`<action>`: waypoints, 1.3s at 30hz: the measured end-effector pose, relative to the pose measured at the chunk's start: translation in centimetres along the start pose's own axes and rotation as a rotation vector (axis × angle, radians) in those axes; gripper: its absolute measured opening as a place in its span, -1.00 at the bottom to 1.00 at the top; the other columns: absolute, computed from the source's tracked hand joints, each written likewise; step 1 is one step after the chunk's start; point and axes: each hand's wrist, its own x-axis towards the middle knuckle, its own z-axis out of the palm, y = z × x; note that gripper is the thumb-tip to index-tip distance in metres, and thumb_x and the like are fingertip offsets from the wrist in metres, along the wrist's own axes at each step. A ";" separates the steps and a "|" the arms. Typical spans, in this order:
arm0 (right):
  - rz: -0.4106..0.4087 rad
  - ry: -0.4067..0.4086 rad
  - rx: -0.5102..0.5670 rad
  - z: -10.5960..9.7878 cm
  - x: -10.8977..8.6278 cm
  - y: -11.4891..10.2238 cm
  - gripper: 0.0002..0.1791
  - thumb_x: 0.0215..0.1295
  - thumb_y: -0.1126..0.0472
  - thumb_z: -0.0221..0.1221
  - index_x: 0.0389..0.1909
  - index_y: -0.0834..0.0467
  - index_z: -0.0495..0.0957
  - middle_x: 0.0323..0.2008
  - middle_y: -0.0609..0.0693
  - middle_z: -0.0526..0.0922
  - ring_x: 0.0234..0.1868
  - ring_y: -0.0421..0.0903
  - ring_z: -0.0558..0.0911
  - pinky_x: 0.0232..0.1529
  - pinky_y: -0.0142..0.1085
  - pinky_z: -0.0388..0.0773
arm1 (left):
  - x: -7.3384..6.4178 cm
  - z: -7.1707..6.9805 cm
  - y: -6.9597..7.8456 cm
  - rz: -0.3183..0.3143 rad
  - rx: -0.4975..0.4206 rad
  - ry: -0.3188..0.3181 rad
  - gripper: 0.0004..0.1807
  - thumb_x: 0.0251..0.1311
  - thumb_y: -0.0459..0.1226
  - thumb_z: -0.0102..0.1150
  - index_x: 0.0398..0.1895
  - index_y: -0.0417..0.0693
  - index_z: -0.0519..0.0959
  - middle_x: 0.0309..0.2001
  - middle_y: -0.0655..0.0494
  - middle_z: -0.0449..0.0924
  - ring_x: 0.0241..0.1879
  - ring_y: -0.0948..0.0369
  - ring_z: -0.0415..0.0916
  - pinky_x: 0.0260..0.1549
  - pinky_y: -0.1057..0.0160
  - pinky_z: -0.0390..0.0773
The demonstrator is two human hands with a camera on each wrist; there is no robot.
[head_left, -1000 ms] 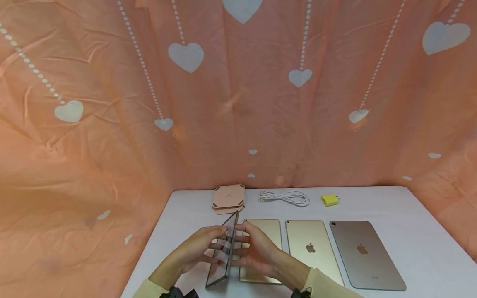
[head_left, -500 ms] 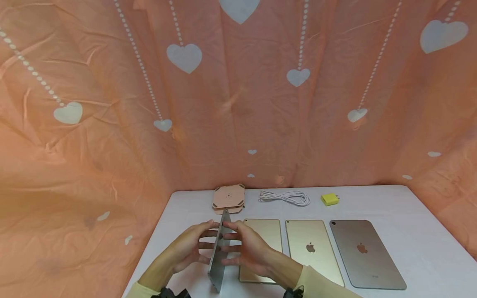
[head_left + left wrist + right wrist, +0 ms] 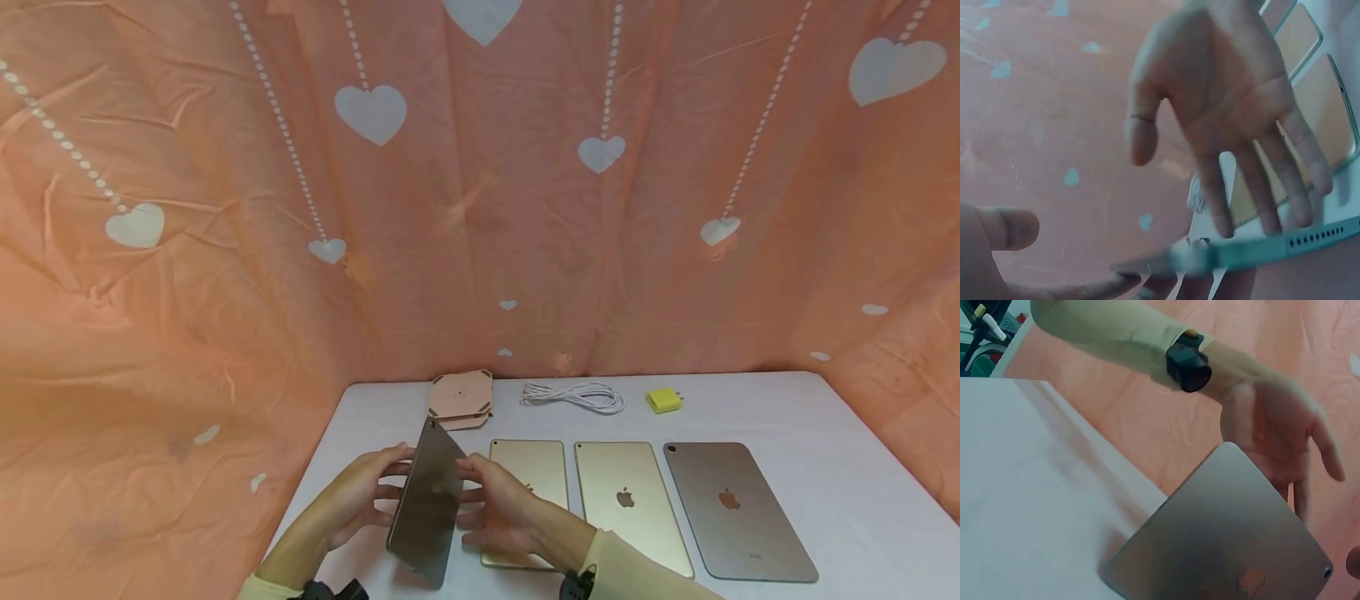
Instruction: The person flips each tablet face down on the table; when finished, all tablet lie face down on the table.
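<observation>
A grey tablet is tilted up between my two hands, its back showing in the head view. My left hand is at its left, fingers spread and reaching behind it. My right hand is at its right edge with fingers extended. In the left wrist view both thumbs stand away from the tablet, and the right fingertips come close to its edge, which has a row of small holes. The right wrist view shows the tablet's back with a logo and a corner camera. Whether its lower edge touches the table cannot be told.
On the white table lie two gold tablets, one partly behind my right hand and another beside it, then a grey tablet. Behind them are a pinkish square stand, a coiled white cable and a yellow plug.
The tablet has turned from its screen side, through nearly edge-on, to show its back. Both hands have shifted, the left hand further left, and the left thumb has come off the screen.
</observation>
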 end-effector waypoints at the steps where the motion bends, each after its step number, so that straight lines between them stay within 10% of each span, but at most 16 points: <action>1: 0.004 0.005 0.001 -0.1 0.1 0.2 -0.04 0.52 -0.17 0.05 0.68 0.37 0.05 0.54 0.66 0.07 0.53 0.80 0.08 0.48 0.68 0.03 | 0.0 -0.1 0.0 -0.003 0.010 0.018 -0.20 0.71 0.15 -0.12 0.61 -0.36 0.29 0.46 -0.40 0.43 0.13 -0.04 0.67 -0.07 -0.11 0.82; 10: -0.006 0.094 -0.009 0.1 0.9 1.1 -0.01 0.48 -0.14 0.10 0.63 0.45 0.05 0.47 0.66 0.13 0.52 0.73 0.16 0.49 0.67 0.05 | -0.1 -1.1 -1.1 -0.045 0.019 0.114 -0.19 0.71 0.13 -0.15 0.58 -0.45 0.21 0.36 -0.49 0.45 0.08 -0.08 0.70 -0.08 -0.18 0.81; 17: -0.017 0.160 0.031 0.9 1.1 1.5 -0.26 0.45 -0.09 0.14 0.39 0.37 0.26 0.06 0.20 0.21 0.16 0.19 0.28 0.41 0.25 0.24 | 0.7 -1.7 -2.4 -0.092 -0.002 0.228 -0.30 0.71 0.07 -0.15 0.35 -0.47 0.44 0.24 -0.32 0.54 0.12 -0.07 0.66 -0.05 -0.14 0.80; 24: -0.047 0.151 0.066 1.8 1.3 1.9 -0.24 0.46 -0.04 0.12 0.46 0.35 0.15 0.24 0.35 0.17 0.36 0.34 0.27 0.61 0.49 0.00 | 1.6 -2.3 -3.8 -0.144 0.095 0.316 -0.26 0.67 0.08 -0.13 0.33 -0.53 0.44 0.07 -0.26 0.62 -0.01 -0.02 0.67 -0.07 0.03 0.75; 33: -0.109 0.172 -0.052 1.7 1.5 2.6 -0.22 0.47 -0.03 0.08 0.50 0.43 0.24 0.35 0.34 0.43 0.31 0.25 0.50 0.37 0.11 0.41 | 2.7 -2.1 -4.9 -0.199 0.144 0.339 -0.28 0.66 0.05 -0.12 0.28 -0.56 0.41 0.05 -0.30 0.54 0.03 -0.09 0.62 0.02 0.01 0.70; 39: -0.134 0.179 -0.059 1.8 1.7 2.6 -0.28 0.46 0.03 0.07 0.46 0.43 0.30 0.44 0.37 0.38 0.38 0.30 0.48 0.49 0.22 0.38 | 3.5 -2.0 -5.1 -0.236 0.188 0.350 -0.23 0.60 0.11 -0.04 0.32 -0.53 0.37 0.10 -0.35 0.47 0.07 -0.17 0.54 -0.02 -0.05 0.69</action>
